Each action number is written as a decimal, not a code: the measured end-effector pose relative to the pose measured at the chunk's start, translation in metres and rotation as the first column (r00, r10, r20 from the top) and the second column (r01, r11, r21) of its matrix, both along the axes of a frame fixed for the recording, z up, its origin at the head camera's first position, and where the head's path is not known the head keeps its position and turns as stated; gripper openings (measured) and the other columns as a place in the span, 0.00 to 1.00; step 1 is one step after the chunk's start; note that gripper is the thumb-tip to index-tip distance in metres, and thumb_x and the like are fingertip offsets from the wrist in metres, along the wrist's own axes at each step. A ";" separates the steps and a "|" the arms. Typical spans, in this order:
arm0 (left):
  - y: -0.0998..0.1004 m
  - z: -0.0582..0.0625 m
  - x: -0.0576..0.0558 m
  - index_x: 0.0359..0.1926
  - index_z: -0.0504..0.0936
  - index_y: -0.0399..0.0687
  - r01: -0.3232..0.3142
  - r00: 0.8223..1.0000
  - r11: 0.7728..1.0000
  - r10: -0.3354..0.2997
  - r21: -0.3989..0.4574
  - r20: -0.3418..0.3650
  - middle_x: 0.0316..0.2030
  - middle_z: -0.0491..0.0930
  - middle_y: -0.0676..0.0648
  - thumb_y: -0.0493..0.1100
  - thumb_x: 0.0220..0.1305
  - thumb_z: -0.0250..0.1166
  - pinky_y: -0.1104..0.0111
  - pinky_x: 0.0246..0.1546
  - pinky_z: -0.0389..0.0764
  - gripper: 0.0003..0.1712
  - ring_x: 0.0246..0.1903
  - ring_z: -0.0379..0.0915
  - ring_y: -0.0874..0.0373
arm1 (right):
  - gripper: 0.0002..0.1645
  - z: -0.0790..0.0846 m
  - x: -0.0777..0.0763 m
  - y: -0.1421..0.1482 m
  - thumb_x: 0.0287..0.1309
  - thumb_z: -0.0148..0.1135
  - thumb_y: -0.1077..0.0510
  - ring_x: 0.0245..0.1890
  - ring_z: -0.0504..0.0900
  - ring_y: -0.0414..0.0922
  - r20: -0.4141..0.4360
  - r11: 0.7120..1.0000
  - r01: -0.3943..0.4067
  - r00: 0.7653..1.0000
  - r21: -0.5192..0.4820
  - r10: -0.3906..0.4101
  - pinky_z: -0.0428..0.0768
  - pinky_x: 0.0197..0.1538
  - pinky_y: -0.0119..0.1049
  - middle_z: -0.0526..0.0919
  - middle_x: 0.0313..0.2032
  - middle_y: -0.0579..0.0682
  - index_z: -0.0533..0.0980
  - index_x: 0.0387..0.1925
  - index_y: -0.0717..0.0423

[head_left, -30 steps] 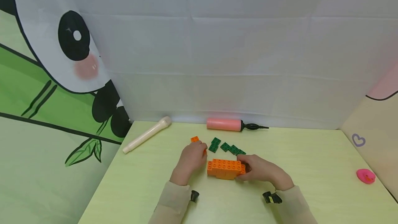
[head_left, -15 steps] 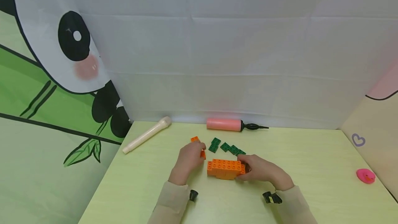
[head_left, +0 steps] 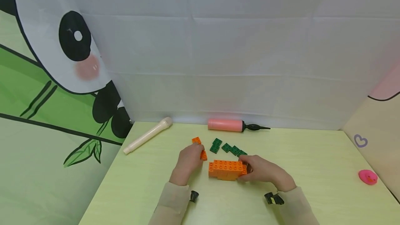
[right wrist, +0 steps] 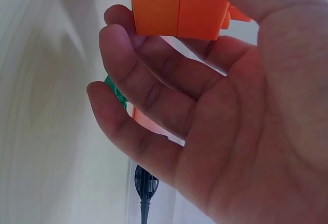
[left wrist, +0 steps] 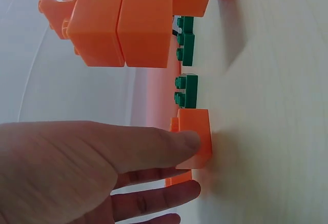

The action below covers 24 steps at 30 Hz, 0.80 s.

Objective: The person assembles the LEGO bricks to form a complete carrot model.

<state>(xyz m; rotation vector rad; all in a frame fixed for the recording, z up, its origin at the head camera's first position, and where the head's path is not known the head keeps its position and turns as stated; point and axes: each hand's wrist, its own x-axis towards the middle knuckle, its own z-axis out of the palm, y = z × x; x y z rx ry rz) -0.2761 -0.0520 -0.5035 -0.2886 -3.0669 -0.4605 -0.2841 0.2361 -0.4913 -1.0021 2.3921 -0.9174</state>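
In the head view, my right hand grips the right end of an orange block assembly on the table. In the right wrist view, the thumb and curled fingers go round the end of this assembly. To its left, my left hand pinches a small orange brick. The left wrist view shows the thumb on that brick's face, with the fingers behind it. Another orange brick lies just beyond the left hand. Green bricks lie behind the assembly.
A pink hand pump with a black nozzle lies along the table's back edge. A pale tube lies slanted at the back left. Near the right edge sits a pink rubber duck. A fabric backdrop rises behind the table.
My left hand has shifted slightly left, so more of the small orange brick shows past its fingertips. The right hand and the block assembly have stayed in place.
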 end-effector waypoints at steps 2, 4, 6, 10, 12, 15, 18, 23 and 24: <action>0.000 -0.001 0.001 0.45 0.86 0.42 -0.002 1.000 1.000 0.002 -0.001 -0.003 0.37 0.81 0.47 0.30 0.61 0.73 0.57 0.39 0.82 0.11 0.35 0.78 0.52 | 0.20 0.000 0.000 0.000 0.57 0.79 0.52 0.33 0.76 0.44 -0.004 1.000 0.001 1.000 0.006 -0.001 0.75 0.36 0.35 0.78 0.33 0.40 0.75 0.43 0.49; 0.000 -0.001 0.001 0.45 0.86 0.41 -0.004 1.000 1.000 0.004 0.003 -0.001 0.38 0.81 0.46 0.30 0.60 0.74 0.57 0.39 0.82 0.12 0.35 0.78 0.52 | 0.20 0.000 0.000 0.000 0.57 0.79 0.51 0.33 0.77 0.44 -0.007 1.000 0.003 1.000 0.014 -0.003 0.76 0.36 0.35 0.79 0.34 0.40 0.76 0.44 0.49; -0.001 -0.002 0.001 0.45 0.86 0.41 -0.007 1.000 1.000 0.007 0.005 0.007 0.38 0.82 0.46 0.31 0.60 0.74 0.57 0.40 0.82 0.12 0.35 0.78 0.52 | 0.21 0.000 0.000 -0.001 0.57 0.79 0.51 0.34 0.78 0.43 -0.006 1.000 0.006 1.000 0.019 -0.006 0.78 0.38 0.35 0.80 0.36 0.39 0.77 0.46 0.49; -0.001 -0.002 0.000 0.46 0.86 0.40 -0.011 1.000 1.000 0.011 0.014 0.020 0.39 0.82 0.46 0.34 0.61 0.76 0.57 0.41 0.82 0.13 0.35 0.78 0.52 | 0.23 0.001 0.001 -0.002 0.56 0.79 0.49 0.38 0.79 0.43 -0.017 1.000 0.014 1.000 0.014 -0.014 0.80 0.41 0.37 0.82 0.40 0.39 0.78 0.48 0.50; -0.001 -0.002 0.000 0.47 0.86 0.40 -0.014 1.000 1.000 0.013 0.025 0.025 0.40 0.83 0.45 0.36 0.61 0.77 0.57 0.42 0.82 0.14 0.36 0.78 0.52 | 0.24 0.001 0.001 -0.002 0.56 0.80 0.48 0.40 0.80 0.44 -0.030 1.000 0.016 0.999 0.010 -0.016 0.81 0.43 0.39 0.82 0.41 0.38 0.78 0.48 0.50; -0.001 -0.001 -0.001 0.49 0.86 0.40 -0.016 1.000 0.999 0.015 0.042 0.026 0.41 0.84 0.45 0.40 0.62 0.77 0.57 0.43 0.83 0.16 0.37 0.78 0.52 | 0.24 0.001 0.001 -0.002 0.56 0.80 0.47 0.43 0.80 0.44 -0.053 1.000 0.022 0.998 0.008 -0.021 0.82 0.47 0.44 0.83 0.42 0.36 0.79 0.48 0.49; -0.001 0.000 -0.001 0.49 0.86 0.41 -0.015 1.000 0.998 0.014 0.053 0.019 0.41 0.84 0.46 0.42 0.63 0.77 0.57 0.43 0.82 0.16 0.36 0.77 0.53 | 0.23 0.001 0.000 -0.002 0.56 0.79 0.46 0.45 0.80 0.43 -0.072 0.999 0.030 0.997 0.010 -0.030 0.81 0.50 0.49 0.83 0.44 0.35 0.79 0.49 0.47; 0.000 0.005 -0.001 0.48 0.86 0.42 -0.003 1.000 0.998 0.005 0.067 -0.021 0.41 0.84 0.46 0.44 0.63 0.77 0.56 0.41 0.82 0.17 0.36 0.78 0.52 | 0.22 0.003 0.001 -0.003 0.56 0.79 0.45 0.46 0.80 0.42 -0.091 0.999 0.040 0.995 0.001 -0.040 0.81 0.51 0.51 0.83 0.44 0.35 0.79 0.48 0.45; 0.000 0.006 0.000 0.48 0.86 0.42 0.001 0.999 0.998 0.001 0.067 -0.033 0.41 0.85 0.46 0.44 0.62 0.77 0.56 0.41 0.82 0.17 0.36 0.79 0.52 | 0.22 0.004 0.002 -0.003 0.56 0.79 0.46 0.46 0.80 0.42 -0.094 0.999 0.039 0.995 -0.003 -0.039 0.81 0.50 0.51 0.83 0.44 0.34 0.80 0.48 0.46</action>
